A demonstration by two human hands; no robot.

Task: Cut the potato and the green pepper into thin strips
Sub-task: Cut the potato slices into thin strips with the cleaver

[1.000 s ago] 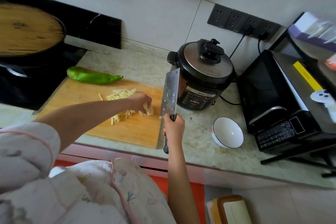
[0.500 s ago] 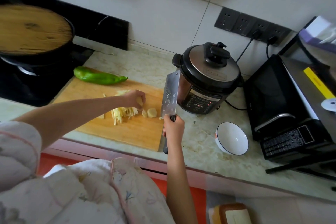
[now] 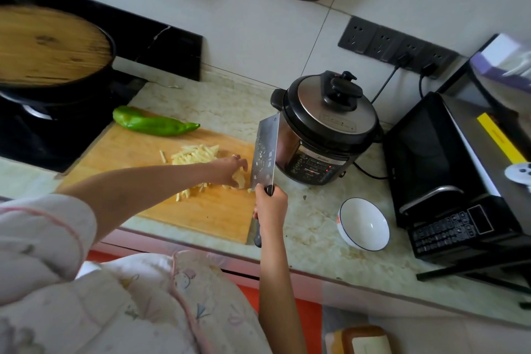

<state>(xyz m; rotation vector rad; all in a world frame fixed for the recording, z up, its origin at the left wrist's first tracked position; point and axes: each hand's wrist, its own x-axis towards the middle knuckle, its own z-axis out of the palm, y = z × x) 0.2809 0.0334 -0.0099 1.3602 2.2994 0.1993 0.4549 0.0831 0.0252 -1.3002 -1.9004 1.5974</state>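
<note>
Left grip [image 3: 230, 171] moves right, now pinching potato slices [image 3: 240, 179] beside cleaver [image 3: 264, 158] near cutting board's [image 3: 201, 215] right edge, steadying them; right grip [image 3: 270, 204] clenches handle. Green pepper [image 3: 152, 124] lies uncut at far-left corner.

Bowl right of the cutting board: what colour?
The bowl is white with a thin dark rim line; head view.

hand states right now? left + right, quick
Left hand: curled over the potato pieces on the cutting board, holding them.
Right hand: grips the cleaver by its handle.
</note>
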